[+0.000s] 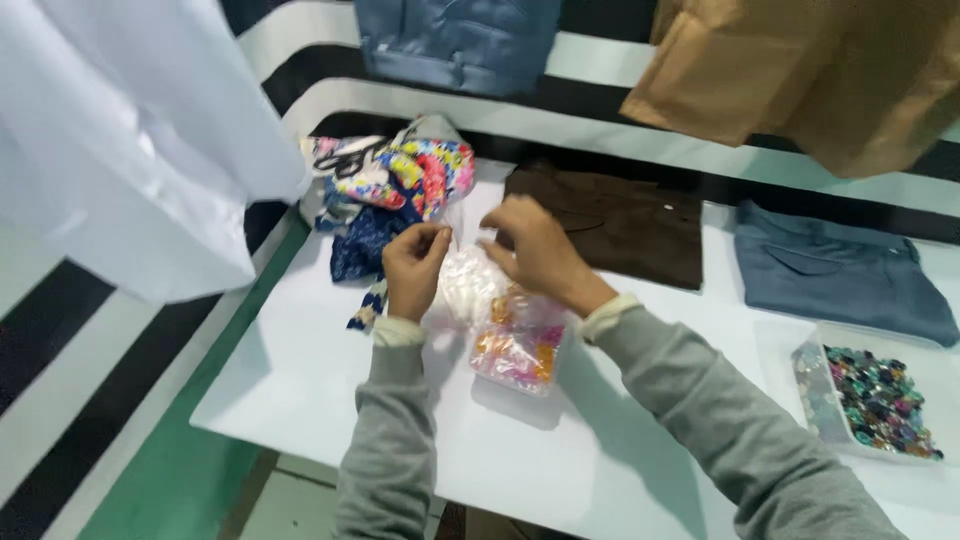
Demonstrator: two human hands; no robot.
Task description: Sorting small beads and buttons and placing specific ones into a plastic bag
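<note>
Far left: white hanging fabric [120, 130], then floral cloth heap [395, 185] on white table [320, 400]. Centre: left hand [415, 268] and right hand [535, 250] both pinched shut on top edge of clear plastic bag [505, 325] of orange-pink pieces, bag resting on table between wrists. Right: brown garment [620, 225], blue-grey garment [840, 270], clear tray of dark beads [875, 400].

Both arms reach forward from bottom of frame, grey sleeves, cream cuffs at wrists. Left hand [414, 268] back up, fingers curled, thumb and forefinger pinched together at top. Right hand [538, 248] angled in toward left, fingers bent down, tips pinched. Hands close, not touching.
</note>
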